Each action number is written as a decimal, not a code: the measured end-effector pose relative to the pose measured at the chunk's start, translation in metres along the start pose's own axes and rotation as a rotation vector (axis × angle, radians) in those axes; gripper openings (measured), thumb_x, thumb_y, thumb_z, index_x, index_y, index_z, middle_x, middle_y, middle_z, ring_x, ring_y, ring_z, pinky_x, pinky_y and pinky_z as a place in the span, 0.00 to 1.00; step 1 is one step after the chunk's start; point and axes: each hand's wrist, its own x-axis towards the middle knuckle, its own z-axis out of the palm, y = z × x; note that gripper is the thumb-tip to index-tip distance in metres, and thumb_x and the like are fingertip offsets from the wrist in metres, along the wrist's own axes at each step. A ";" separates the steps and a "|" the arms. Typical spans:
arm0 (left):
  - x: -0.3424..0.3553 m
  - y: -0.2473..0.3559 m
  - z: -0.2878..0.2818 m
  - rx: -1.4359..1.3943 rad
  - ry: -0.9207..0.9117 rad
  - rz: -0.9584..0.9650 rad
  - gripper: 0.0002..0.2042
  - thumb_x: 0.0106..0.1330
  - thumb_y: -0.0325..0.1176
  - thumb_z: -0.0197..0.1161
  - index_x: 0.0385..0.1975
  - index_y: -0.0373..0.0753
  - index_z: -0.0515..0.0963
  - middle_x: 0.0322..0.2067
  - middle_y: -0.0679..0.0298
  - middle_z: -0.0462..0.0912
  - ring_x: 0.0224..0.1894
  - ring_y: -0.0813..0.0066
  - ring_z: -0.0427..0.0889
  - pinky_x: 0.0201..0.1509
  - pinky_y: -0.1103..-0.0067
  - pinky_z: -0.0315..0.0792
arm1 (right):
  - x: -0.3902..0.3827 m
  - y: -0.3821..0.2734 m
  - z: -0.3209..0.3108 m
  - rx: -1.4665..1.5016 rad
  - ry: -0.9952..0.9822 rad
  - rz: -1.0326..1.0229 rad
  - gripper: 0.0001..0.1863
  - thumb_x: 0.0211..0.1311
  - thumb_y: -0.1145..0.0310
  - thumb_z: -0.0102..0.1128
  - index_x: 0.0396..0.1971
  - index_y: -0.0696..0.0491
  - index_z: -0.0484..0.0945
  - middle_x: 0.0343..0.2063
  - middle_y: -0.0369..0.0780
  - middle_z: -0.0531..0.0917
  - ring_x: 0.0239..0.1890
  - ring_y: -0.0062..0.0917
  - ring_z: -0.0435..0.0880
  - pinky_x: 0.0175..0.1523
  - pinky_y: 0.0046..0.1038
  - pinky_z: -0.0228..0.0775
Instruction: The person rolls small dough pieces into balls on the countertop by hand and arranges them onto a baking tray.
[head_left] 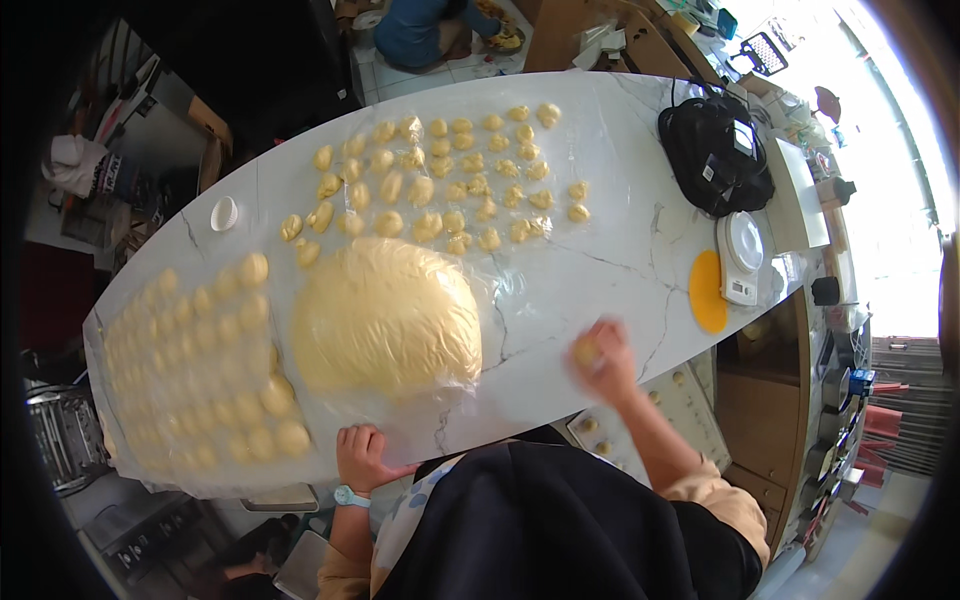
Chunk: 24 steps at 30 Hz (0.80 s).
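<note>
My right hand [603,362], blurred by motion, cups a pale yellow dough ball [586,350] over the marble-patterned table [650,250]. My left hand [365,455] rests on the table's near edge, thumb out and fingers lightly curled, holding nothing. Between and beyond my hands lies a large dough mass [385,315] under clear plastic. Rows of rounded dough balls [278,397] sit under plastic at the left. Several smaller, rougher dough pieces [442,167] are spread along the far side, many with plastic over them.
A white scale [739,272], yellow scraper [708,308] and black bag [710,150] lie at the right; a small white cup [224,213] at back left. A tray with dough balls [690,425] is below the near edge. Another person [410,30] crouches beyond the table.
</note>
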 end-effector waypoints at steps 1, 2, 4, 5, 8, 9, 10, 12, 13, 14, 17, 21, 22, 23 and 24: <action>0.003 -0.001 0.000 -0.004 0.010 0.003 0.33 0.41 0.68 0.70 0.22 0.39 0.72 0.29 0.61 0.73 0.33 0.62 0.73 0.38 0.67 0.65 | -0.003 0.008 -0.003 -0.008 0.003 -0.006 0.10 0.48 0.76 0.70 0.29 0.51 0.77 0.30 0.41 0.79 0.36 0.39 0.77 0.43 0.38 0.69; 0.006 -0.001 -0.001 0.005 0.018 -0.001 0.33 0.40 0.68 0.70 0.22 0.39 0.72 0.29 0.61 0.73 0.34 0.62 0.73 0.39 0.67 0.65 | -0.007 0.019 -0.006 -0.138 -0.045 0.031 0.09 0.49 0.74 0.69 0.29 0.51 0.77 0.31 0.41 0.79 0.39 0.40 0.77 0.46 0.40 0.68; -0.002 0.000 -0.001 -0.009 0.002 -0.013 0.33 0.40 0.68 0.70 0.22 0.39 0.72 0.29 0.61 0.73 0.34 0.62 0.73 0.39 0.67 0.65 | 0.004 0.021 -0.004 -0.278 0.083 0.142 0.08 0.51 0.70 0.68 0.30 0.51 0.77 0.34 0.42 0.79 0.43 0.43 0.76 0.52 0.44 0.66; -0.002 -0.003 0.000 -0.003 0.006 0.001 0.33 0.38 0.67 0.71 0.22 0.40 0.70 0.30 0.61 0.72 0.34 0.60 0.72 0.39 0.66 0.65 | 0.036 0.020 0.010 -0.294 0.278 0.201 0.07 0.53 0.69 0.66 0.30 0.51 0.77 0.35 0.43 0.79 0.44 0.45 0.76 0.54 0.45 0.65; 0.003 0.006 0.007 -0.010 0.036 -0.007 0.33 0.36 0.65 0.73 0.22 0.40 0.68 0.31 0.60 0.71 0.33 0.58 0.71 0.40 0.65 0.65 | 0.037 0.000 0.045 0.037 -0.105 0.058 0.05 0.52 0.74 0.64 0.27 0.52 0.76 0.31 0.41 0.80 0.42 0.39 0.78 0.52 0.39 0.68; 0.002 0.002 0.004 -0.004 0.063 -0.001 0.33 0.35 0.65 0.73 0.22 0.40 0.68 0.30 0.60 0.70 0.34 0.58 0.71 0.40 0.65 0.65 | 0.008 -0.014 0.045 0.104 -0.163 0.041 0.06 0.52 0.75 0.64 0.28 0.52 0.76 0.31 0.41 0.79 0.41 0.39 0.78 0.51 0.38 0.69; 0.000 -0.002 0.001 0.007 0.075 -0.003 0.33 0.35 0.65 0.73 0.22 0.40 0.68 0.30 0.60 0.70 0.34 0.58 0.71 0.40 0.65 0.65 | -0.015 -0.022 0.041 0.164 -0.214 0.020 0.06 0.51 0.76 0.63 0.29 0.51 0.76 0.31 0.41 0.79 0.39 0.40 0.78 0.50 0.37 0.69; -0.002 0.001 0.002 -0.023 0.077 0.002 0.32 0.35 0.64 0.74 0.22 0.41 0.68 0.30 0.60 0.70 0.34 0.58 0.71 0.40 0.66 0.65 | -0.023 0.023 0.017 0.182 -0.159 -0.015 0.08 0.50 0.77 0.63 0.29 0.52 0.76 0.30 0.41 0.79 0.38 0.40 0.78 0.47 0.37 0.69; 0.000 0.002 0.004 -0.034 0.077 -0.004 0.32 0.35 0.64 0.74 0.22 0.41 0.68 0.30 0.60 0.70 0.34 0.58 0.71 0.40 0.66 0.65 | -0.032 0.041 0.007 0.203 -0.120 -0.026 0.09 0.48 0.78 0.63 0.29 0.52 0.75 0.30 0.41 0.79 0.37 0.41 0.78 0.44 0.37 0.70; -0.001 0.004 0.001 -0.010 0.075 -0.016 0.32 0.34 0.63 0.74 0.21 0.41 0.68 0.29 0.60 0.70 0.33 0.58 0.71 0.40 0.66 0.65 | -0.014 0.046 0.002 -0.106 -0.070 -0.050 0.08 0.50 0.76 0.63 0.30 0.52 0.75 0.30 0.41 0.79 0.37 0.41 0.78 0.46 0.38 0.68; 0.007 0.005 0.004 -0.012 0.098 -0.004 0.32 0.34 0.62 0.75 0.21 0.41 0.68 0.29 0.61 0.69 0.33 0.58 0.71 0.40 0.66 0.65 | 0.049 0.030 0.024 -0.176 0.101 -0.051 0.05 0.52 0.74 0.60 0.29 0.52 0.73 0.30 0.41 0.77 0.37 0.39 0.76 0.48 0.39 0.66; -0.003 0.004 0.002 0.016 0.084 -0.010 0.32 0.33 0.62 0.75 0.23 0.40 0.71 0.30 0.61 0.71 0.33 0.59 0.72 0.39 0.66 0.66 | -0.008 -0.018 0.040 0.153 -0.153 0.007 0.06 0.51 0.79 0.60 0.25 0.52 0.74 0.26 0.40 0.79 0.35 0.36 0.80 0.44 0.35 0.71; -0.006 0.000 0.000 0.024 0.082 -0.021 0.32 0.33 0.62 0.75 0.23 0.40 0.71 0.30 0.61 0.71 0.33 0.59 0.72 0.39 0.66 0.66 | -0.021 -0.009 0.026 0.273 -0.154 -0.055 0.07 0.50 0.81 0.60 0.23 0.52 0.73 0.25 0.39 0.79 0.35 0.35 0.81 0.43 0.35 0.72; -0.002 0.000 0.000 0.022 0.091 -0.009 0.32 0.32 0.61 0.75 0.23 0.40 0.71 0.30 0.61 0.71 0.33 0.59 0.72 0.39 0.66 0.66 | -0.029 0.023 0.016 0.322 -0.104 -0.042 0.11 0.48 0.83 0.61 0.19 0.52 0.70 0.26 0.40 0.80 0.36 0.33 0.82 0.42 0.35 0.72; -0.006 0.002 0.001 0.019 0.085 -0.012 0.31 0.32 0.59 0.76 0.23 0.40 0.71 0.30 0.61 0.71 0.34 0.60 0.72 0.39 0.67 0.66 | -0.017 0.036 0.009 0.153 -0.076 -0.009 0.08 0.50 0.81 0.61 0.22 0.53 0.71 0.26 0.41 0.79 0.35 0.37 0.80 0.41 0.36 0.71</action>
